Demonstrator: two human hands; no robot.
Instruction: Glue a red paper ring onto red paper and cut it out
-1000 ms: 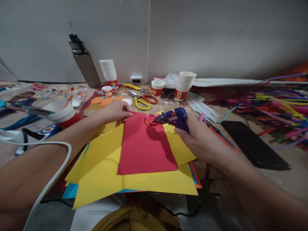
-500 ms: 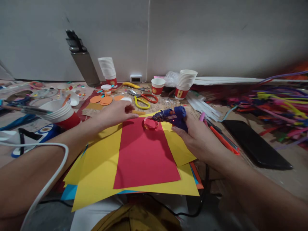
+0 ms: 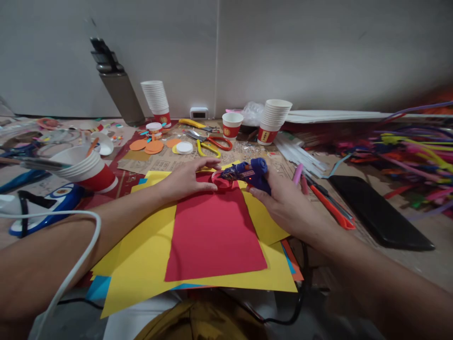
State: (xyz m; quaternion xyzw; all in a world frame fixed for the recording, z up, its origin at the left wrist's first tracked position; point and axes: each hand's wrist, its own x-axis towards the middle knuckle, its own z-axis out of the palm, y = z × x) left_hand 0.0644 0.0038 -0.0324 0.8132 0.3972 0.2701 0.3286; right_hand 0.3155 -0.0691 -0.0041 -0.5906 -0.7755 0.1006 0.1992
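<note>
My right hand (image 3: 285, 198) grips a blue hot glue gun (image 3: 255, 174), its nozzle pointing left at a small red-and-white ring (image 3: 217, 178), which looks like a rim cut from a paper cup. The ring sits on the far end of a red paper sheet (image 3: 212, 236). Just left of it lies my left hand (image 3: 189, 179), thumb and fingers apart, with nothing held between them. I cannot tell whether the fingertips touch the ring. Under the red sheet are yellow sheets (image 3: 141, 255).
Beyond the paper lie scissors (image 3: 208, 141), a yellow cutter (image 3: 194, 124), orange paper discs (image 3: 154, 147) and cup stacks (image 3: 274, 120). To the right are a black phone (image 3: 380, 212), a red cutter (image 3: 331, 205) and pipe cleaners (image 3: 417, 160). A white cable (image 3: 83, 255) crosses my left forearm.
My left hand has moved right and nearer, from beside a yellow stick to the ring's left side. The glue gun has shifted slightly left, its nozzle now over the ring.
</note>
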